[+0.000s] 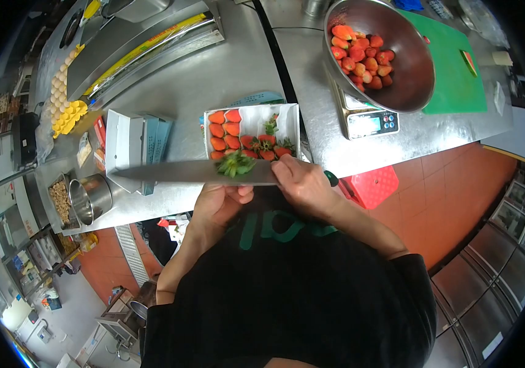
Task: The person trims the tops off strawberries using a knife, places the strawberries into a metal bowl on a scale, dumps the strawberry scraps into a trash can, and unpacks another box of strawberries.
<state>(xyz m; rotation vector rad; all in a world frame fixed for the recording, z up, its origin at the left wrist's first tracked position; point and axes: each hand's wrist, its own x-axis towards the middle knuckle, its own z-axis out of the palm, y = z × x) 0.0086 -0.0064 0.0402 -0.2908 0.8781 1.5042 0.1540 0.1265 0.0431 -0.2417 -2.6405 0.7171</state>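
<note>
- Your right hand [301, 183]: fingers clamped on the knife [176, 172], green handle end poking out past the fist.
- Your left hand [215, 207]: just below the blade, fingers bent, tips partly hidden; can't tell whether they grip anything.
- Leafy strawberry top [236, 164]: over the blade's face, above your left hand.
- White box [253, 119]: just beyond the blade, strawberries [217, 130] inside, some leafy.
- Metal bowl [410, 67]: on the scale [372, 124], to your right, strawberries inside; green cutting board [458, 89] beside it.
</note>
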